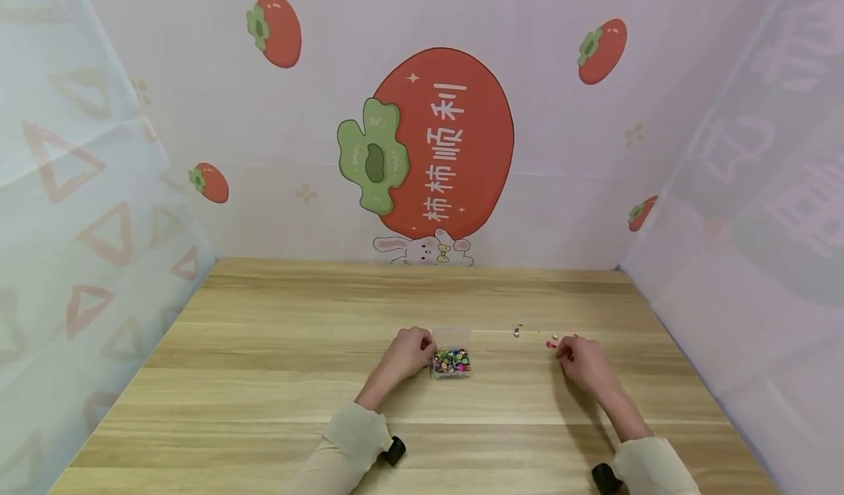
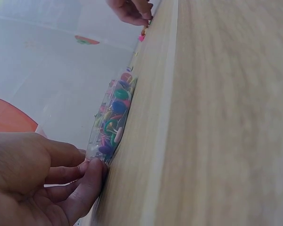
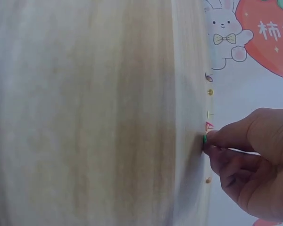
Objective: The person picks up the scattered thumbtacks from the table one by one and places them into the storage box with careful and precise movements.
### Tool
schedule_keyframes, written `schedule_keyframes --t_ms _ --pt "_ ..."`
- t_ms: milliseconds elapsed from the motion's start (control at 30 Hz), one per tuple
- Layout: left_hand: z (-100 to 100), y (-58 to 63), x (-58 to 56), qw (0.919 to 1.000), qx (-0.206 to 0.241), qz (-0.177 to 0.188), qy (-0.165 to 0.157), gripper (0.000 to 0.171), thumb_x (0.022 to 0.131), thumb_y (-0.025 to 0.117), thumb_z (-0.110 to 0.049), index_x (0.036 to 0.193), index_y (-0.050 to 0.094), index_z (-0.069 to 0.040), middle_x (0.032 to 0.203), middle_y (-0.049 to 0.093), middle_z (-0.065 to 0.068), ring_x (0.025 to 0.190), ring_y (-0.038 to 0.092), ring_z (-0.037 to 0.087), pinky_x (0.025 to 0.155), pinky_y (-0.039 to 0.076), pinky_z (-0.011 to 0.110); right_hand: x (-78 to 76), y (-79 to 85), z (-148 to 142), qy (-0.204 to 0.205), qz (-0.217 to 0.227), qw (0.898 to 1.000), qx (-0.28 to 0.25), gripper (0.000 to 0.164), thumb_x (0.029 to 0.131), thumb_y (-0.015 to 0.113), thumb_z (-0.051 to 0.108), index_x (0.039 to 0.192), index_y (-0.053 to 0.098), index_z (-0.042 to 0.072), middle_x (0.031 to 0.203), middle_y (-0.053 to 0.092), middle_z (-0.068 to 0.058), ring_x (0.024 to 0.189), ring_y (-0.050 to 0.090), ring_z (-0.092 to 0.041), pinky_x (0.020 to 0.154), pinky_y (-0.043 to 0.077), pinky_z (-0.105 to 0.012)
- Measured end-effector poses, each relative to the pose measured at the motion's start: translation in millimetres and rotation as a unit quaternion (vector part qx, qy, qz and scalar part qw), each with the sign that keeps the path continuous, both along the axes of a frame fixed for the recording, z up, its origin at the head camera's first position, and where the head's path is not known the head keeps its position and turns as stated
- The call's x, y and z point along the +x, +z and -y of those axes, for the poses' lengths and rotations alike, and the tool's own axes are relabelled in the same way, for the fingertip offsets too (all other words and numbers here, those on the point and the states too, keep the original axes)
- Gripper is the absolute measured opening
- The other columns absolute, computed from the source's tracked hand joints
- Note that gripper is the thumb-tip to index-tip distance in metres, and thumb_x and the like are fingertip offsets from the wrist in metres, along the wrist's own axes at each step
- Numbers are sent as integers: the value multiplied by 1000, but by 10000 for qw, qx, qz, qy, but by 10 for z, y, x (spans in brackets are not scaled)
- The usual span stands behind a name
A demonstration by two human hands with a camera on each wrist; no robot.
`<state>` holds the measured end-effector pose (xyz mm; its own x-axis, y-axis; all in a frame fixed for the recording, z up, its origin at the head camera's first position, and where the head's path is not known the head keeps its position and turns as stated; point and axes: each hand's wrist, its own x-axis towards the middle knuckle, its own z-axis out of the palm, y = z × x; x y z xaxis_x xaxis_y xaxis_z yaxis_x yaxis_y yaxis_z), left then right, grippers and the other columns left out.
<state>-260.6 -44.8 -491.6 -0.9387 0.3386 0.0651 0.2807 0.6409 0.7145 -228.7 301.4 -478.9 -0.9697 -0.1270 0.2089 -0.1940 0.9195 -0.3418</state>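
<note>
A clear plastic box (image 1: 451, 364) full of colourful thumbtacks (image 2: 117, 106) lies on the table, its transparent lid (image 1: 452, 336) folded back behind it. My left hand (image 1: 410, 351) holds the box by its left side, thumb and fingers at the corner in the left wrist view. Farther right, my right hand (image 1: 584, 363) is low over the tabletop. Between its thumb and forefinger it pinches a green thumbtack (image 3: 204, 139), mostly covered by the fingertips. A red tack (image 1: 550, 344) lies just beside those fingers.
Several loose tacks are scattered on the wooden table (image 1: 316, 378) between the box and my right hand, among them a gold one (image 3: 210, 92). Another tack (image 3: 208, 180) lies past the hand. Printed cloth walls (image 1: 560, 187) enclose the back and both sides.
</note>
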Motion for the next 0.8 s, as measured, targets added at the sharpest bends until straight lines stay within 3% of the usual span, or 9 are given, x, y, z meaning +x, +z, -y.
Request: schedule_keyframes --t_ms 200,433,567,700,800 --pt "-1 0 11 10000 -3 -1 -15 18 96 59 -10 81 69 -6 66 59 -1 55 46 9 51 37 21 4 25 15 -220 428 9987 160 5 82 61 -5 80 65 -3 73 65 -9 66 55 -18 62 50 -36" --pt "2 1 11 10000 -25 -4 -20 18 96 59 -9 81 69 -6 67 60 0 55 46 10 52 37 21 30 63 70 -272 742 9967 160 31 81 57 -9 59 45 10 56 37 3 55 35 -13 54 30 -27" --pt "6 -10 13 10000 -43 3 -13 18 96 60 -10 81 69 -6 68 60 0 56 46 10 52 37 22 71 113 179 -146 679 9975 101 27 76 57 -11 64 47 11 61 43 2 60 40 -14 58 36 -30" --pt "7 -10 16 10000 -43 -26 -12 18 95 60 -10 80 68 -7 68 60 0 56 46 10 52 37 22 114 202 355 61 419 9991 -52 19 77 59 -10 73 56 9 66 54 -1 63 48 -14 67 47 -38" --pt "6 3 16 10000 -55 -52 -17 18 95 60 -10 80 68 -7 68 59 0 56 46 10 53 37 22 129 257 503 212 273 9992 -211 15 80 64 -7 77 61 8 69 60 -1 64 53 -12 67 49 -35"
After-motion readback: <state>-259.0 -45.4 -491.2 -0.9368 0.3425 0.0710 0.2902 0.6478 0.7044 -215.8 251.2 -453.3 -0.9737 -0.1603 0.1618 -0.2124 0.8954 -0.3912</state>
